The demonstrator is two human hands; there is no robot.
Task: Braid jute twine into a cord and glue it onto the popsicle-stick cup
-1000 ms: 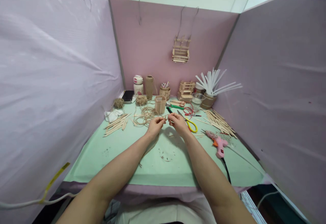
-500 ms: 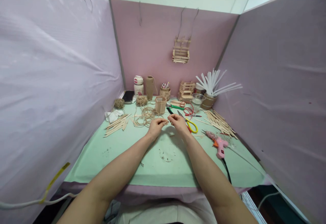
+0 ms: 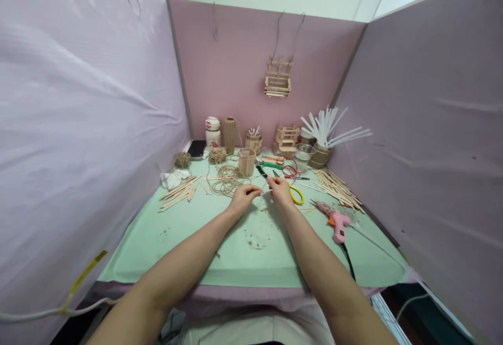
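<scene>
My left hand (image 3: 242, 200) and my right hand (image 3: 281, 193) hover close together over the middle of the green mat (image 3: 196, 240). Both are pinched shut on a thin strand of brown twine stretched between their fingertips. The strand runs back toward the loose coil of twine (image 3: 228, 176) lying just beyond my left hand. A small stick-built cup (image 3: 247, 161) stands behind the coil. Yellow-handled scissors (image 3: 294, 193) lie right beside my right hand.
A pink glue gun (image 3: 334, 221) with a black cord lies at the right. Wooden sticks lie in piles at left (image 3: 178, 192) and right (image 3: 338, 185). Jars, twine balls, a phone (image 3: 196, 148), green pliers (image 3: 270, 165) and a cup of white sticks (image 3: 324, 135) line the back. Pink partitions enclose the desk.
Both hands have dropped slightly toward the mat and drawn a little nearer to me, still pinching the twine between them.
</scene>
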